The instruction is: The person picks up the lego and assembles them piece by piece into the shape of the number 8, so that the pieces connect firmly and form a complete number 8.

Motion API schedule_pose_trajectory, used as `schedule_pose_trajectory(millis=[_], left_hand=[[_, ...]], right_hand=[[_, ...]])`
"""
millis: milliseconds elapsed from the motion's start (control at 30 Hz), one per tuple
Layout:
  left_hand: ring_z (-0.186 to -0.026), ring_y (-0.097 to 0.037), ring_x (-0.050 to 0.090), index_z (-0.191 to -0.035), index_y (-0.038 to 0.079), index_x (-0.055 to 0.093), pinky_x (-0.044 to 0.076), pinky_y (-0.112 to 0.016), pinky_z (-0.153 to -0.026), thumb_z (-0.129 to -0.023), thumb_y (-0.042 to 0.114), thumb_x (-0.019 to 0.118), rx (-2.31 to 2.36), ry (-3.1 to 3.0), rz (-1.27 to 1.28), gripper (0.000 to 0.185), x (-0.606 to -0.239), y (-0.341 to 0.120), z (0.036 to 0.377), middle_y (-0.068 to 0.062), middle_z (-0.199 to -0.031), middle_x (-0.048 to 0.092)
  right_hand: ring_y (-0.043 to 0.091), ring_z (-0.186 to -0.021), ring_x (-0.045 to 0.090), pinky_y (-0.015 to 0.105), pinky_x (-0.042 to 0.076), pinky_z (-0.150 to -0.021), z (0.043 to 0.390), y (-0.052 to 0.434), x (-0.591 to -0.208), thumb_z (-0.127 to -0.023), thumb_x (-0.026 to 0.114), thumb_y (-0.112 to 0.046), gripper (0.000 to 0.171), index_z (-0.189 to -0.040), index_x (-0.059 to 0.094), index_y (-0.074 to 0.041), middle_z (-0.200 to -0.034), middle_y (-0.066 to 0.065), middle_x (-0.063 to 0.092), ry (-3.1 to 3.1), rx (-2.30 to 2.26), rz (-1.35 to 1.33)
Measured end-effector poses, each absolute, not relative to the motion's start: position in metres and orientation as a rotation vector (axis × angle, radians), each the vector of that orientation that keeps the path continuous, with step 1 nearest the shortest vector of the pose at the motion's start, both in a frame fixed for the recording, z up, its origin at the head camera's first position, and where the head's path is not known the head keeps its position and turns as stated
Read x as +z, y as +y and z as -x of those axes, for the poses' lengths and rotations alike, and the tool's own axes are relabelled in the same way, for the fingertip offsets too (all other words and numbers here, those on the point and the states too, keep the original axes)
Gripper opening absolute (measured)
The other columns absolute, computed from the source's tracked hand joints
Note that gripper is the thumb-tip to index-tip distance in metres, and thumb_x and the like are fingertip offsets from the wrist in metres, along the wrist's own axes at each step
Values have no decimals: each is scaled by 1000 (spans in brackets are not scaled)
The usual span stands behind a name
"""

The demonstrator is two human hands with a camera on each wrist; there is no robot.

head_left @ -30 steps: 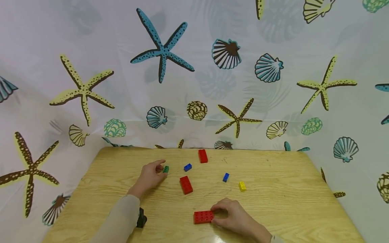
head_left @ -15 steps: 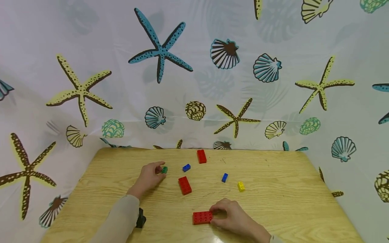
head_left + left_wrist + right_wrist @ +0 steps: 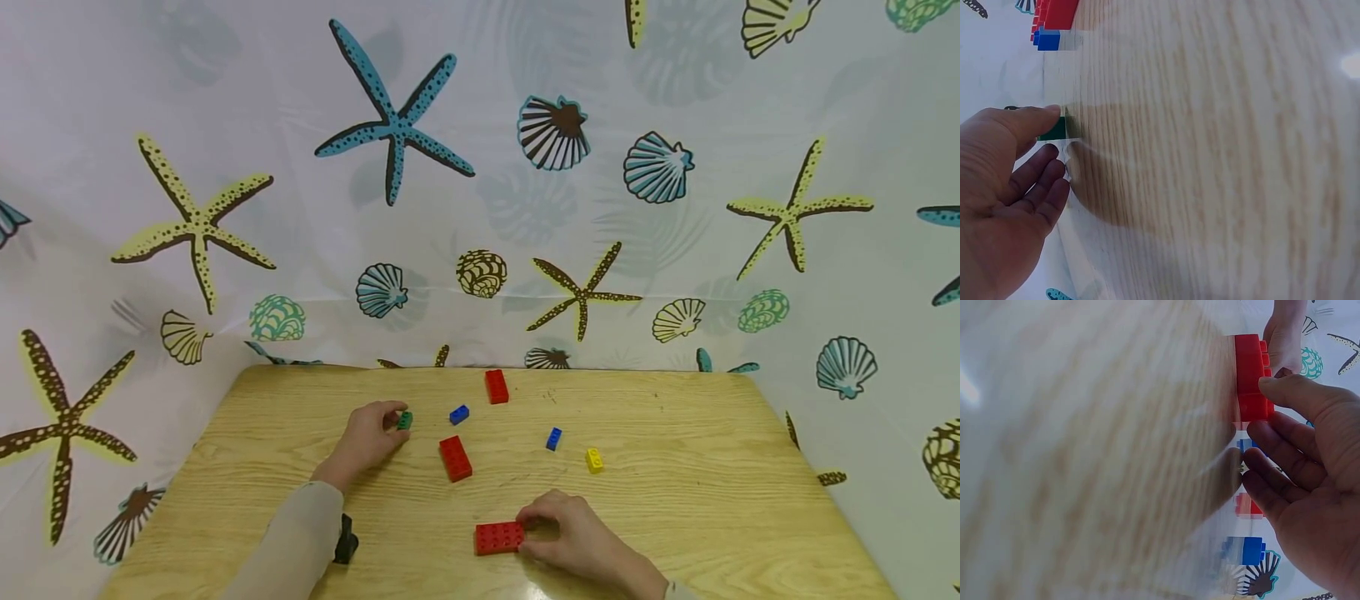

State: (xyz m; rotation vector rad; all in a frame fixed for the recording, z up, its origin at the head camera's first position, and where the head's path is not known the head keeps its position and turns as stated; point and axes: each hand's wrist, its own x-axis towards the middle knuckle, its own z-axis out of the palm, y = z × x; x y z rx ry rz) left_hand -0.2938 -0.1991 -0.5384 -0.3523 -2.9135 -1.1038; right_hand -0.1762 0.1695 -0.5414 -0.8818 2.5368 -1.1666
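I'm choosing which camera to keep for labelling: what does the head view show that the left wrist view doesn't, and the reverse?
Only the head view shows the right hand holding a wide red brick, the yellow brick, a long red brick, and the whole table. Only the left wrist view shows the thumb's contact on the brick from close up, with the other fingers loosely apart below it. Both show the left hand pinching the small green brick, plus a blue brick and a red one beyond it.
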Motion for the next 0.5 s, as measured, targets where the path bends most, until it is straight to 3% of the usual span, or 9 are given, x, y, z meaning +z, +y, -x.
schedule_pose_trajectory(millis=[500], left_hand=[[-117,-40,68,-136,-4,66,56,-54,-99,-97,11,75,-1084,-2955,340,43,-531,-197,288,-24,-125,69]], right_hand=[[7,-110,65,28,55,-97,176,169,-541,-97,79,-31,26,-119,77,-17,-114,-7,74,2539,-1164,875]])
